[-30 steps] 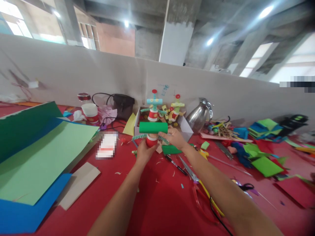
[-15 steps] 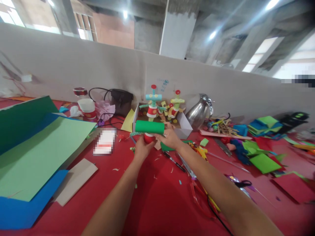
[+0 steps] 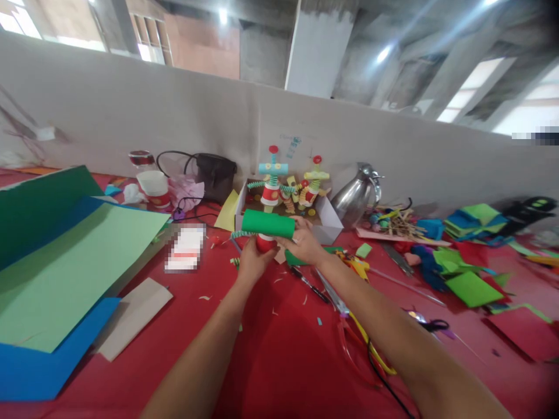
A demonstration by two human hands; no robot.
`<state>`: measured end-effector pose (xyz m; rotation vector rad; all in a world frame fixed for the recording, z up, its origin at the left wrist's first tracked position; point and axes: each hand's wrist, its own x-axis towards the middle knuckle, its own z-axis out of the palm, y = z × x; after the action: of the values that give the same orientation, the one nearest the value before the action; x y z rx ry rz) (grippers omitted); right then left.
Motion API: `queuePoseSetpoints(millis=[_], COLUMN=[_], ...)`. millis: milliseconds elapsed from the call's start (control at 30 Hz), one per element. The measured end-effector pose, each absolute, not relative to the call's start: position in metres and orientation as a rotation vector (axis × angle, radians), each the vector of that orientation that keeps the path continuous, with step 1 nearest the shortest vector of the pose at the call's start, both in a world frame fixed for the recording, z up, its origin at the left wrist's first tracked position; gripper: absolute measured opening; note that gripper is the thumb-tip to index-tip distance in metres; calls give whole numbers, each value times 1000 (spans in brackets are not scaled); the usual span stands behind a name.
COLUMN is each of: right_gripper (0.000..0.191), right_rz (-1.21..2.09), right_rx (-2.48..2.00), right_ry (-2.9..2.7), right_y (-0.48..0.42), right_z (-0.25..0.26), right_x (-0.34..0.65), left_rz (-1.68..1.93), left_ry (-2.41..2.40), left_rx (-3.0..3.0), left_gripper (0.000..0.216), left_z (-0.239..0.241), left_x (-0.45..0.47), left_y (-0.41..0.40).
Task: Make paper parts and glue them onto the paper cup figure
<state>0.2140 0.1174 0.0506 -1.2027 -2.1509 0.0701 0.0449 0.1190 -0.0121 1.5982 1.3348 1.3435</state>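
Observation:
My right hand (image 3: pixel 305 241) is closed on the right end of a green paper tube (image 3: pixel 267 223), which lies sideways over a red paper cup (image 3: pixel 264 242). The cup is wrapped by the fingers of my left hand (image 3: pixel 253 259). From the cup's left side sticks out a pale green folded-paper spring (image 3: pixel 243 234). Whether the tube touches the cup cannot be seen clearly. Just behind, two finished-looking paper-cup figures, one with a blue tube head (image 3: pixel 273 169) and one with a yellow tube head (image 3: pixel 316 175), stand in a white box (image 3: pixel 331 224).
On the red table (image 3: pixel 279 361), large green and blue sheets (image 3: pixel 87 262) lie left. A pen (image 3: pixel 309 285), scissors (image 3: pixel 349 343) and a yellow glue gun (image 3: pixel 358 269) are right of my hands. A steel jug (image 3: pixel 353 201) and a black bag (image 3: pixel 216 177) stand at the back.
The green tube has tipped slightly, its right end a little lower, with my right hand still on it. My left hand keeps its hold on the cup. The camera view has shifted slightly.

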Motion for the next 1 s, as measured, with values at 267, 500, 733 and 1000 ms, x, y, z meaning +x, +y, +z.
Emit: queuePoseSetpoints(millis=[267, 500, 733, 1000], right_gripper=[30, 33, 26, 41], right_rz=[362, 627, 633, 700], right_rx=[-1051, -911, -987, -1065], right_ry=[-1997, -1727, -1519, -1320], right_y=[119, 117, 121, 119], right_z=[64, 76, 77, 74], right_x=[217, 217, 224, 217], left_rz=[1336, 1312, 1319, 1342], left_ry=[1373, 1430, 1434, 1382], left_rx=[1607, 1636, 1611, 1593], left_gripper=[43, 47, 46, 46], left_z=[-16, -15, -10, -15], left_x=[45, 46, 43, 41], left_y=[120, 120, 116, 122])
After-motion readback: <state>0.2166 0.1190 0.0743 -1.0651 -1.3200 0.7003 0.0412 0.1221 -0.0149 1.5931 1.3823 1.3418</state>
